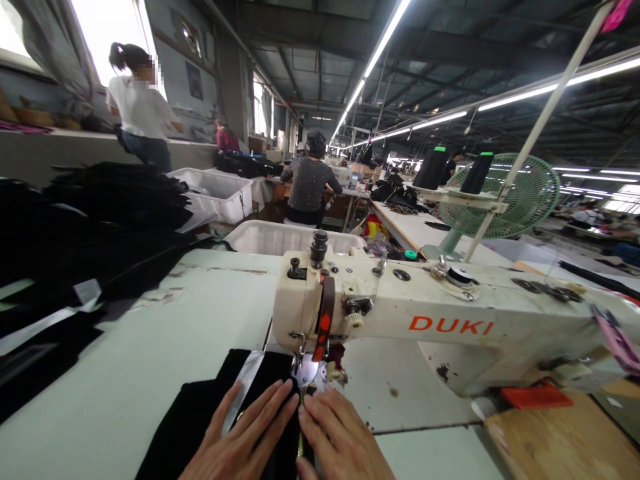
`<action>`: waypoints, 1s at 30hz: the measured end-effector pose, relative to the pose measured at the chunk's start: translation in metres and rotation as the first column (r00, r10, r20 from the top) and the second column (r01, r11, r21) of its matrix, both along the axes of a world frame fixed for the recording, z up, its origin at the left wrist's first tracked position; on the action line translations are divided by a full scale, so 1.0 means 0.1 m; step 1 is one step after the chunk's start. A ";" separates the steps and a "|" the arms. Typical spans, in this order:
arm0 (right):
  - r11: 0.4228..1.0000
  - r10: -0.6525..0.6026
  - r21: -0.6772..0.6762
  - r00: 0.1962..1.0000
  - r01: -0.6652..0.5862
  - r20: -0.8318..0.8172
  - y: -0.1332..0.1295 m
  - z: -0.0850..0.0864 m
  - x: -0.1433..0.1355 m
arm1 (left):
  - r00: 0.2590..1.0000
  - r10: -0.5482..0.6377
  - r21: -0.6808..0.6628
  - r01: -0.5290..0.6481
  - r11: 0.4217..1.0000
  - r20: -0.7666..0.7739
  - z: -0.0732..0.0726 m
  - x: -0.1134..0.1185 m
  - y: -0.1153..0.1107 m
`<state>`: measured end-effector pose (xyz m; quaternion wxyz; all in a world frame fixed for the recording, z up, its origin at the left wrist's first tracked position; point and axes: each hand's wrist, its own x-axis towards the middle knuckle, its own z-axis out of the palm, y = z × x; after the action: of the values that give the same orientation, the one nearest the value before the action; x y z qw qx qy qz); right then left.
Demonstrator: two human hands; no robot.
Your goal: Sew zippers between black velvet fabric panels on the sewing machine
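Black fabric (183,413) lies on the pale table in front of the sewing machine (380,320), its far edge close to the lit needle area (307,369). A whitish strip (247,380) crosses it. My left hand (245,430) rests flat on the fabric, fingers stretched toward the needle. Beside it, my right hand (340,430) lies with fingers extended and pointing the same way. Between both hands runs a narrow gold-coloured line (301,440), which looks like zipper teeth. What lies under the palms is hidden.
Piles of black fabric (115,200) fill the left side. White bins (220,193) stand behind the table. Thread cones (430,170) and a green fan (530,193) rise behind the machine. Pink-handled snips (613,340) are at its right end. A co-worker (310,183) sits ahead; another person (140,110) stands left.
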<state>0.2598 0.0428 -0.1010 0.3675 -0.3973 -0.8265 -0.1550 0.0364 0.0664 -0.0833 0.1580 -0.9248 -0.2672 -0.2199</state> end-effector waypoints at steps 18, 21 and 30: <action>0.995 -0.064 0.076 0.998 0.064 0.004 0.20 0.08 -0.06 | 0.994 0.043 0.180 -0.025 0.983 -0.096 0.42 0.12 0.11; 0.997 -0.077 0.039 0.993 0.074 0.093 0.19 0.10 -0.02 | 0.993 0.067 0.174 -0.049 0.984 -0.100 0.46 0.14 0.12; 0.998 -0.040 -0.042 0.980 0.049 0.193 0.18 0.11 0.06 | 0.994 0.059 0.113 -0.049 0.992 -0.091 0.41 0.11 0.13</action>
<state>0.2657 0.0612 -0.0898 0.2733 -0.4072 -0.8524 -0.1816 0.0472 0.0793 -0.0419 0.2274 -0.9164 -0.2717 -0.1862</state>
